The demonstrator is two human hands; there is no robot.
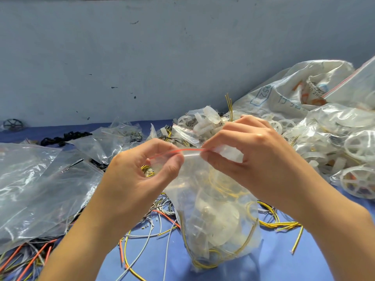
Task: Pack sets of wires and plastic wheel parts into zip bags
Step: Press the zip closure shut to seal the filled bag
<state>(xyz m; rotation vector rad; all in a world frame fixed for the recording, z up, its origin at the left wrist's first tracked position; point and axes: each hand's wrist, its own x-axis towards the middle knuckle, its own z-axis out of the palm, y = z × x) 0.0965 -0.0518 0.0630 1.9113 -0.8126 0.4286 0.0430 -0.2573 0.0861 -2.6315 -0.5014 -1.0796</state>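
Sealing looks to be the step in hand: the left hand point(142, 169) and the right hand point(253, 159) each pinch the red-lined zip strip point(190, 150) of a clear plastic zip bag point(219, 220), thumb against forefinger, each grip closed tight on the strip. The bag hangs between them above the blue worktop point(274, 260), already holding pale plastic wheel parts and thin yellow wires. Whether the strip is closed along its whole run I cannot tell. Filled clear bags point(345, 138) heaped at the right suggest many sets are done. Loose coloured wires point(154, 230) below, loose white wheels point(285, 123) behind and flat empty bags point(40, 179) at the left suggest plenty remain.
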